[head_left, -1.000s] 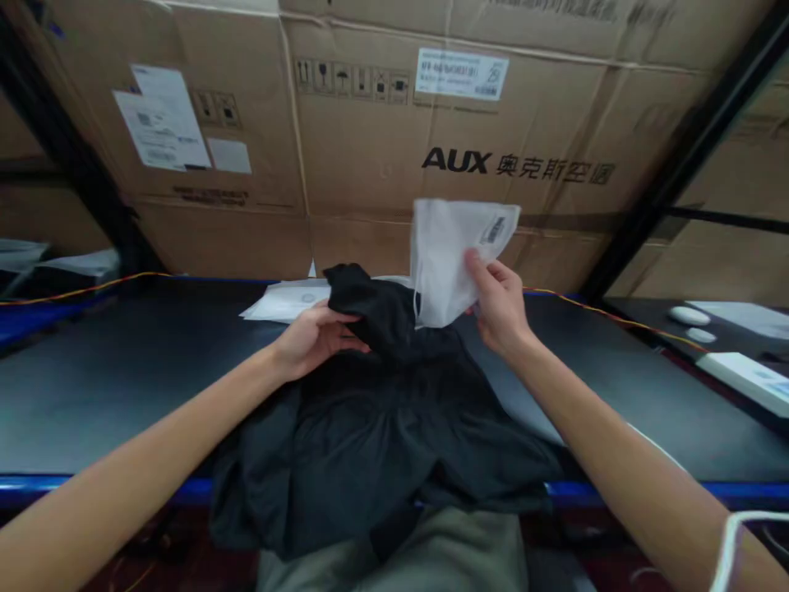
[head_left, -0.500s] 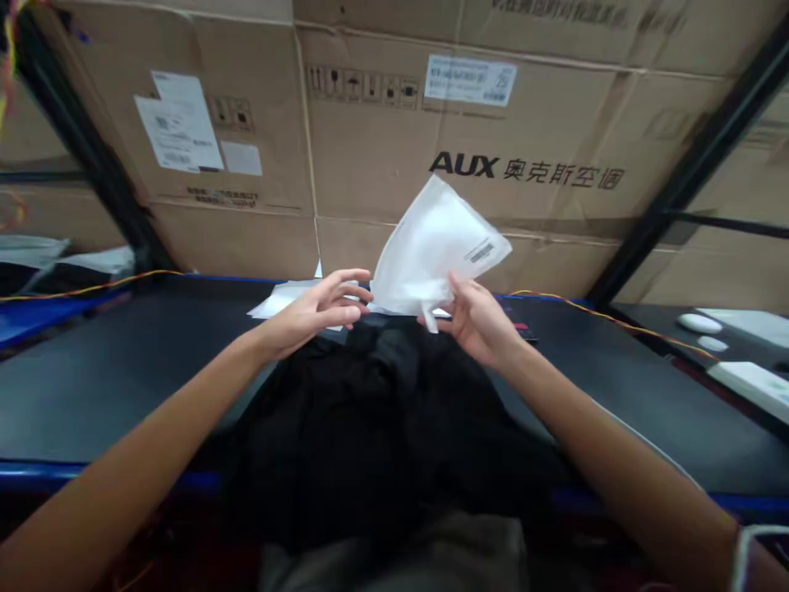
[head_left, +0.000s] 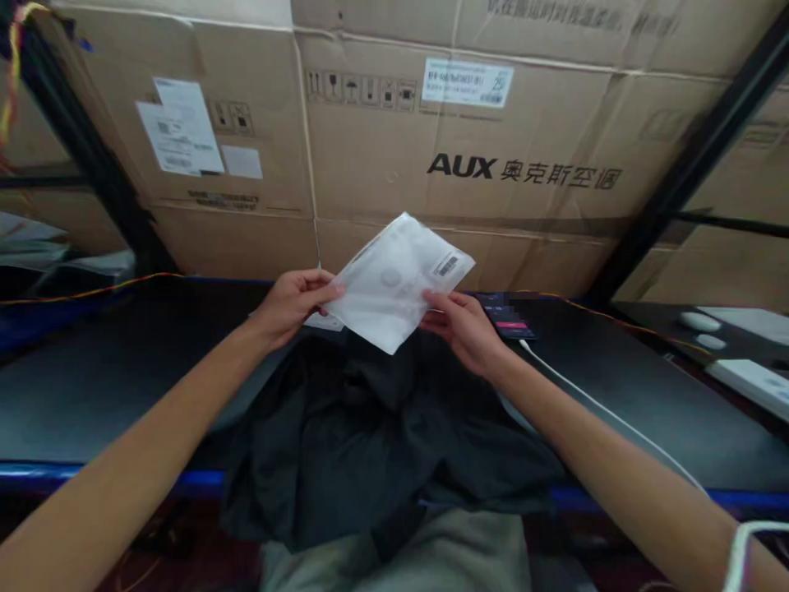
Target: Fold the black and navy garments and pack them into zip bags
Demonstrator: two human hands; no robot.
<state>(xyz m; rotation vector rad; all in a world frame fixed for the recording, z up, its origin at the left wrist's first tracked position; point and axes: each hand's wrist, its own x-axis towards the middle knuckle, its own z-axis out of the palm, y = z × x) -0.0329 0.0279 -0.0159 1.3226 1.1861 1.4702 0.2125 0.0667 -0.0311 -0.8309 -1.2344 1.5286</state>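
Between my hands a white plastic packet [head_left: 394, 275] with a small barcode label is held up, tilted, over the table. My left hand [head_left: 292, 304] pinches its left edge between thumb and fingers. On the lower right side my right hand [head_left: 459, 321] grips it, thumb on top near the barcode. Beneath it a black garment [head_left: 382, 427] lies crumpled on the table and hangs over the front edge. Part of a white sheet [head_left: 325, 321] shows below the packet at the left, mostly covered.
A phone [head_left: 509, 316] with a white cable lies right of my right hand. Large cardboard boxes [head_left: 370, 181] stand behind the dark table [head_left: 616, 362]. White objects, including a box [head_left: 752, 385], sit at far right. Packaged items [head_left: 92, 267] are at far left.
My left hand, apart from the packet before, has closed on its left edge. The packet has come down and left and is spread flatter. The phone is now more visible.
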